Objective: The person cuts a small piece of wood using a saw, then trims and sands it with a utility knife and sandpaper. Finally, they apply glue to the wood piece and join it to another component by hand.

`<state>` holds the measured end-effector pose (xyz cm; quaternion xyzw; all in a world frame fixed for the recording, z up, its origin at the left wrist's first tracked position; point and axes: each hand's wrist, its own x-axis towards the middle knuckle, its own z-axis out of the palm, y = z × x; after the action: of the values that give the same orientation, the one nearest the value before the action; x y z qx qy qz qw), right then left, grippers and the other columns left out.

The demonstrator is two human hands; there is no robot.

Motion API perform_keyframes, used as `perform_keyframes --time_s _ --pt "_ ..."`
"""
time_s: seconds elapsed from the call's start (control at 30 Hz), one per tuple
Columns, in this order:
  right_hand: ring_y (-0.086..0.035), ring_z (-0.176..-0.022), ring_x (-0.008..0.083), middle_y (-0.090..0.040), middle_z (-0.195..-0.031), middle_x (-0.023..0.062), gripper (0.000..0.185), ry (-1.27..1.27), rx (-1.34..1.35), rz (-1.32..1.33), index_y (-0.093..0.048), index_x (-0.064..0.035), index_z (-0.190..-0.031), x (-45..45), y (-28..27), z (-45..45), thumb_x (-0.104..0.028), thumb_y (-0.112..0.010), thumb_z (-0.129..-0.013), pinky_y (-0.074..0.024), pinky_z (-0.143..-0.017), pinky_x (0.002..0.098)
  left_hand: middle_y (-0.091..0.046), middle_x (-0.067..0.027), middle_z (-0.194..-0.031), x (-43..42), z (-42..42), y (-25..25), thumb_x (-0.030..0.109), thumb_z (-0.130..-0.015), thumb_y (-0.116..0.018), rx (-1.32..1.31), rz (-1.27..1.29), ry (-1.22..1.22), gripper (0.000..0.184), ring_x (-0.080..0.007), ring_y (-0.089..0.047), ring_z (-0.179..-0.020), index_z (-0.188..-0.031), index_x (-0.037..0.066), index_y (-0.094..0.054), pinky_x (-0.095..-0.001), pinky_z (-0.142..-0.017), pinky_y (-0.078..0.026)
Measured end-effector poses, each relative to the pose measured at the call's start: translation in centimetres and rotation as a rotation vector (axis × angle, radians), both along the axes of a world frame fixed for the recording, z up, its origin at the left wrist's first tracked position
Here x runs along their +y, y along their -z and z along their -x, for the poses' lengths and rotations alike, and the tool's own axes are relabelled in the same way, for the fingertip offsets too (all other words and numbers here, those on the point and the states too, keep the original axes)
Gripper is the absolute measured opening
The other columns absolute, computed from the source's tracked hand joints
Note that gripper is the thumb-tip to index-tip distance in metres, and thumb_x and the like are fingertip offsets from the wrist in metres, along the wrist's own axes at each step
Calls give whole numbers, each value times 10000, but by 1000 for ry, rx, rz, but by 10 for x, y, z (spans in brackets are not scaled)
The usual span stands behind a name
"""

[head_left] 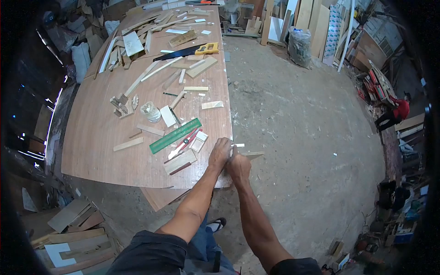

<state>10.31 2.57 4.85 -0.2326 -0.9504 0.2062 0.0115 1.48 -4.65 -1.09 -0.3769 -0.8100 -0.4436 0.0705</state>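
My dark sleeves [149, 252] were closest to the camera, with both bare forearms [192, 208] stretched out to the near right corner of the wooden table [98, 156]. Left hand [221, 152] and right hand [239, 166] were right up against each other at the edge, fingers curled in. A small white strip [239, 145] poked out just beyond them, and a thin piece of wood [255, 155] jutted out past my right hand, over the floor. My fingertips were hidden, so honestly can't tell which hand was gripping what.

Left of my hands sat a little white block [198, 141], a slim red tool [187, 141], a green ruler [175, 135] and a chunky wood block [180, 162]. Further up: a clear jar [151, 112], a yellow-handled handsaw [207, 48] and a messy heap of offcuts [147, 43]. Someone in a red top [402, 109] was way off to the right.
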Motion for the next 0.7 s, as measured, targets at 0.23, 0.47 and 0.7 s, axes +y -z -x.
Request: perform_keyframes --time_s 0.23,0.47,0.7 --pt "-674 -691 435 -664 -720 244 460 18 106 56 -552 -67 -1323 8 13 5 -182 -549 -878 -520 -609 533 -587 -175 -1008 1 -4 10 69 -847 -586 8 35 -10 157 -373 -542 -989 -990 8 -608 -434 -897 -457" --pt "-660 -709 477 -666 -745 261 386 60 133 121 -571 -16 -1211 4 13 4 -258 -512 -917 -498 -620 574 -589 -163 -1020 2 -1 16 111 -861 -583 31 37 30 176 -360 -540 -1005 -1010 25 -618 -429 -913 -456" --pt "-668 -684 444 -672 -741 242 381 98 151 90 -531 -72 -1277 -6 21 -21 -195 -529 -916 -494 -588 561 -591 -154 -1020 1 -9 -6 114 -866 -586 -17 83 -30 185 -356 -538 -1011 -1024 26 -621 -429 -904 -451"
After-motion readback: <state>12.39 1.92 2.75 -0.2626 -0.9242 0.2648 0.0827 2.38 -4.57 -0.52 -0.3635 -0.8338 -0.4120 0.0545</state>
